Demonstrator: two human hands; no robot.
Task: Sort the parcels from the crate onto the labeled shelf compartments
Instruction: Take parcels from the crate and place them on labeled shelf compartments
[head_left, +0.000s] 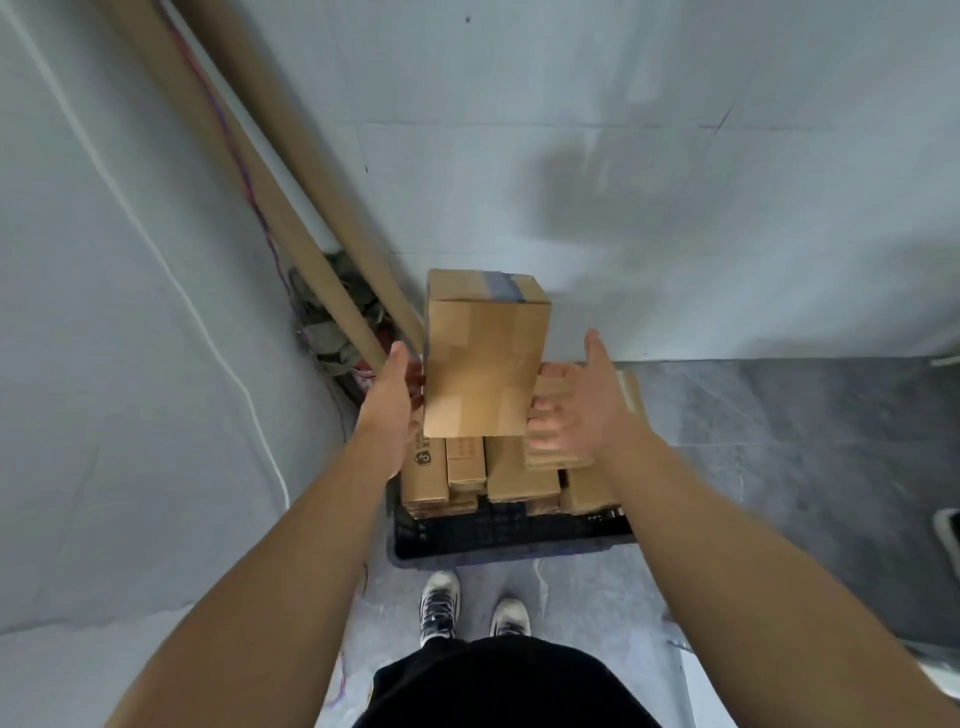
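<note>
Pick step: parcel (485, 364) held upright just above the crate (509, 540), other parcels (522, 480) inside the crate. Left hand (395, 400) grips the parcel's left edge. Right hand (579, 410) open, fingers (545, 415) straight at its right edge; blurred, contact unclear. Next: steady the parcel, read its label, find the shelf (not in view).
</note>
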